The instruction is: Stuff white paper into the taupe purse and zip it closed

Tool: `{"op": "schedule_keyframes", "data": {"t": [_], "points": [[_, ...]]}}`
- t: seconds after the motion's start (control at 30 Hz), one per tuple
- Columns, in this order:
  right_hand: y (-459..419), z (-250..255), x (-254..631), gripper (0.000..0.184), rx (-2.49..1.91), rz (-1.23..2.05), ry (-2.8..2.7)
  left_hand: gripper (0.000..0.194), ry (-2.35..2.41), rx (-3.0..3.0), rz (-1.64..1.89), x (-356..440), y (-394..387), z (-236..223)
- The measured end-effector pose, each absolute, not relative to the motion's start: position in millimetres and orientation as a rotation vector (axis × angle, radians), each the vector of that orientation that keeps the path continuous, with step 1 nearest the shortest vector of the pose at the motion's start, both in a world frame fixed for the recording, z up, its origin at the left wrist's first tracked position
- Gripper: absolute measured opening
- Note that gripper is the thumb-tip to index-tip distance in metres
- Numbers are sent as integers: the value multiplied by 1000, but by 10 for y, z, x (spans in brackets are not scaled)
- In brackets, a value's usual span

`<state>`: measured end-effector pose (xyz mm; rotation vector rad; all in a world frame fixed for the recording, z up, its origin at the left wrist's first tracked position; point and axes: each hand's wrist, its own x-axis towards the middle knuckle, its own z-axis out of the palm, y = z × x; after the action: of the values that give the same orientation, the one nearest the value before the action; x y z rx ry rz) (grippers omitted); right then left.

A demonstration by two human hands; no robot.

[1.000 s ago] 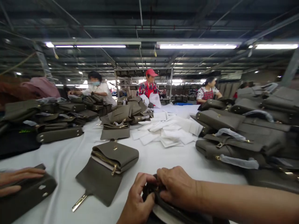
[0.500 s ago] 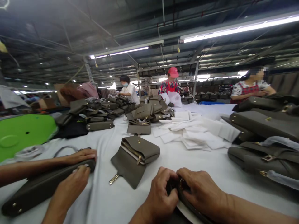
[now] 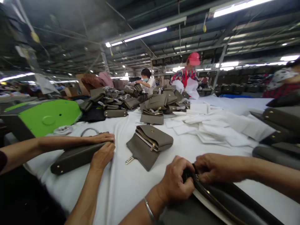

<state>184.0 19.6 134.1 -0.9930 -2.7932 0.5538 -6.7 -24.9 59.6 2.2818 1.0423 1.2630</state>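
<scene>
My left hand is closed around the end of a dark grey-brown handbag that lies at the table's near edge. My right hand pinches the same bag's top edge, close to its gold metal trim. A silver bangle shows on my left wrist. An open olive handbag with its flap spread out rests on the white cloth just beyond my hands.
To my left, a co-worker's two hands hold another olive bag. Piles of finished bags and loose white paper sheets cover the white-clothed table. A green machine cover stands left. Three people work at the far end.
The view has swung left and tilted, which brings the co-worker's arms and the green cover further in. My hands have stayed on the dark bag, with the right one shifted along its top edge.
</scene>
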Motion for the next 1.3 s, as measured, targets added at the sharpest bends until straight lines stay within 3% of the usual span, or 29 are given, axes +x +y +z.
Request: {"op": "schedule_keyframes", "data": {"t": [0.13,0.3,0.43,0.97,1.17,1.3], "points": [[115,1435,1878,7,-1012,534,-2896,22,974,2266,1107,-109,-257,660],[24,1570,1914,12,-710,21,-3071,21,891,2442,871,-161,-147,682],[-64,1653,1862,13,-601,-149,-3188,18,917,2493,778,-163,-181,706],[-441,1737,2343,14,-890,122,-3261,12,936,2573,846,-141,-169,640],[-752,1531,2703,21,-1423,319,-2679,12,957,2565,913,-122,-160,600],[-870,1398,2647,13,-1584,345,-2636,11,980,2563,956,-87,-175,575]]}}
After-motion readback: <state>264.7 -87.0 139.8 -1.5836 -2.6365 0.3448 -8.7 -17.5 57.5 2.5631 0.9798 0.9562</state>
